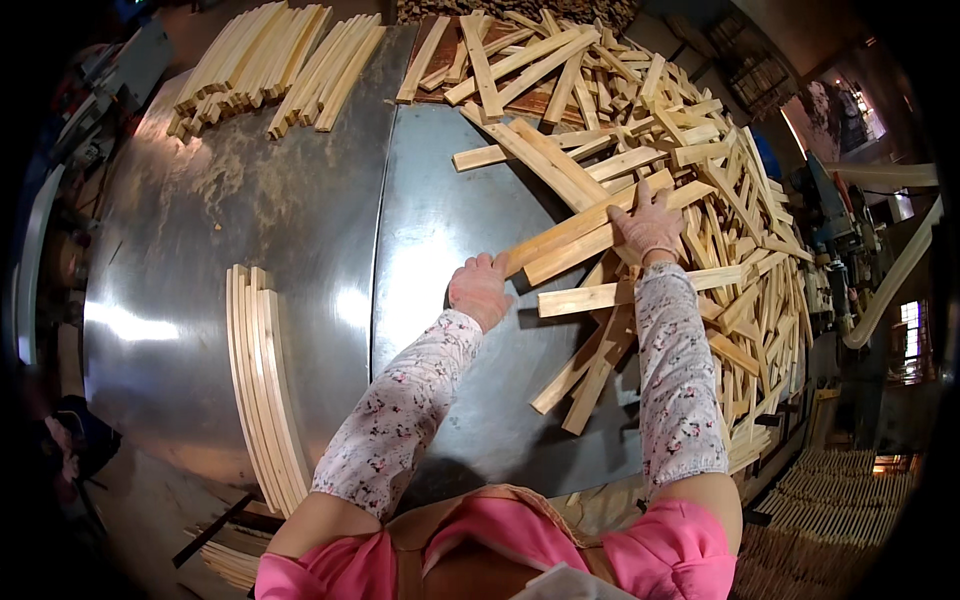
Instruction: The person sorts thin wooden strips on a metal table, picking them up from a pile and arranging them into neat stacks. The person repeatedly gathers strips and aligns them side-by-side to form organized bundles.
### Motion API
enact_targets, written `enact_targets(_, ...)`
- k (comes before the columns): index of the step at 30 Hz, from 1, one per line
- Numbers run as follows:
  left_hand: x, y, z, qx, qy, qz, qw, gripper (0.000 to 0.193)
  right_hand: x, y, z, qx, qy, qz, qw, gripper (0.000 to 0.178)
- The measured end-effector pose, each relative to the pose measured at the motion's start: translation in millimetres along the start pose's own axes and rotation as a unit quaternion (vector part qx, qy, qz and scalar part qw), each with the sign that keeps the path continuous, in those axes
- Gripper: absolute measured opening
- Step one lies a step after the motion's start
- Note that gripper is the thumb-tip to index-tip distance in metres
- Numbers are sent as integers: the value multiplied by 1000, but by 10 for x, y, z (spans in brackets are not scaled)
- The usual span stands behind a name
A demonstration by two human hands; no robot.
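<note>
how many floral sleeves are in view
2: the left sleeve, leading to the left hand at a wooden strip's end, and the right sleeve, leading to the right hand over the strips. Neither is fully hidden.

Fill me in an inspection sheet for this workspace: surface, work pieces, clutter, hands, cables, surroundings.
Surface: shiny metal tabletop with a seam and brownish stains toward the far left.
Work pieces: two wooden strips side by side, aslant; an aligned bundle near left; more laid in rows far left.
Clutter: loose heap of strips on the right, lying in many directions.
Hands: left hand touches one strip's near end; right hand lies over both, fingers spread; firmness of grip cannot be told.
Cables: nothing seen.
Surroundings: stacked strips lower right; bright window; edges dark.
</note>
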State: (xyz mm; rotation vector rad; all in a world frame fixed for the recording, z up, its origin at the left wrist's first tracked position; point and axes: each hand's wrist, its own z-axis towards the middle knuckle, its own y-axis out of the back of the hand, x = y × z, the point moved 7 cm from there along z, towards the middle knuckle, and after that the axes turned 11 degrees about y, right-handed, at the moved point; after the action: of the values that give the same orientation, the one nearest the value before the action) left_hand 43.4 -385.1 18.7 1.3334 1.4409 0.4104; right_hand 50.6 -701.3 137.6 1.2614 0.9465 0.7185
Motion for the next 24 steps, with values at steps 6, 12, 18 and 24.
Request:
enact_targets(6, 167, -344, -182, 118, 60, -16, 991, 37, 168, -523, -323, -121, 70, 108, 984, 92)
enact_targets(12, 768, -602, -1312, 97, 93, -219, 967, 49, 1092, -314, -1127, -37, 265, 286, 920, 58)
enact_targets(18, 2136, -974, -2599, -33, 189, -408, 893, 43, 2365, -723, -2327, -25, 387, 337, 858, 46)
enact_targets(24, 2586, -762, -2994, -116, 187, -388, 895, 61, 3472, -579, -2997, 177, 257, 462, 830, 69)
